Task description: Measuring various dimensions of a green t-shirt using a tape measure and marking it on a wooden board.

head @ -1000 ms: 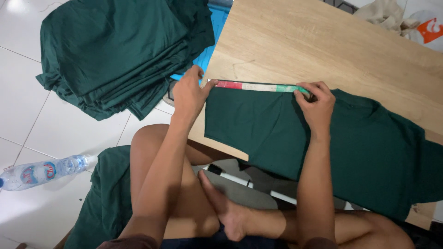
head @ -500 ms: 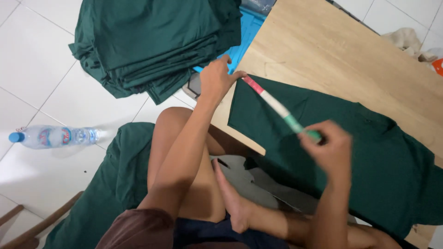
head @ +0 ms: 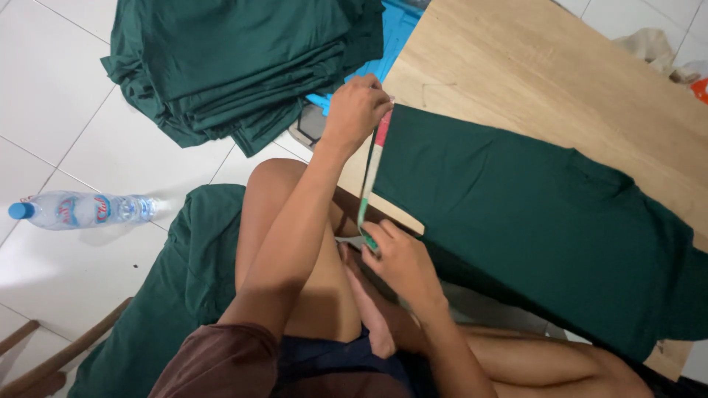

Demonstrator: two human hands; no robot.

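Tape measure (head: 369,184), multicoloured, runs taut along the near-left edge of a dark green garment (head: 531,214) spread on the wooden surface (head: 531,66). Left hand (head: 356,110) at approx 12 o'clock of the tape, grip clenched on its top end right at the garment's upper corner. Right hand (head: 402,262) at approx 6 o'clock, fingers pinching the tape's lower end just off the surface edge, above the person's bare knee. Garment lies flat, hanging over the surface edge twd 4 o'clock. Stack of folded green garments (head: 236,66) on the tiled floor at 10 o'clock of the left hand, w/ a blue item (head: 391,44) partly under it. More green cloth (head: 162,295) on the floor at 8 o'clock. Plastic water bottle (head: 81,210), lying on its side, far left at 9 o'clock, well apart from both hands.
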